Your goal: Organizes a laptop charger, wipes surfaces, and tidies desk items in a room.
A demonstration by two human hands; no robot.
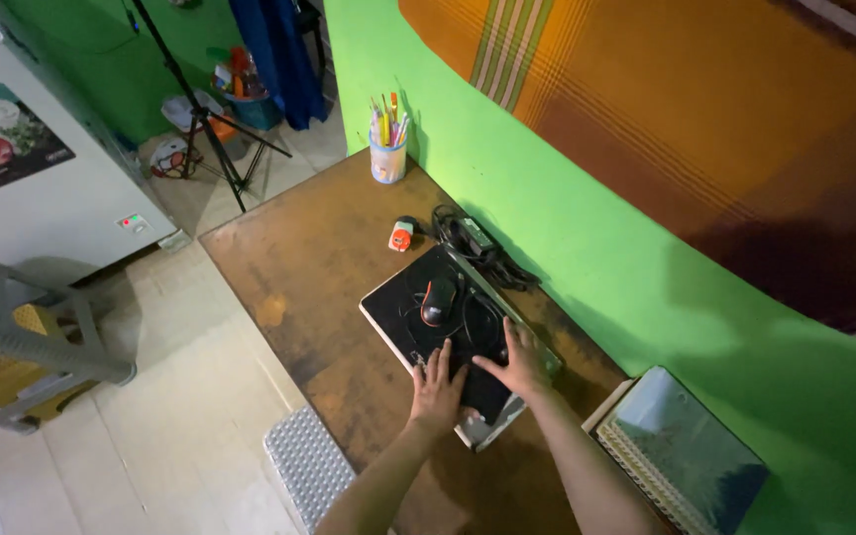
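A home room: wooden desk (319, 267) with pencil cup (387, 159), white chest freezer (61, 208), tiled floor (180, 416).

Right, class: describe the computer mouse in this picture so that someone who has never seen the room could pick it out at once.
Start at the brown wooden table standing against the bright green wall. On it lies a closed black laptop, with the person's left hand and right hand resting on its near end. The mouse sits on the lid's far half: small, dark and rounded, with its cable looped around it, unlike the orange-and-white object beyond the laptop.
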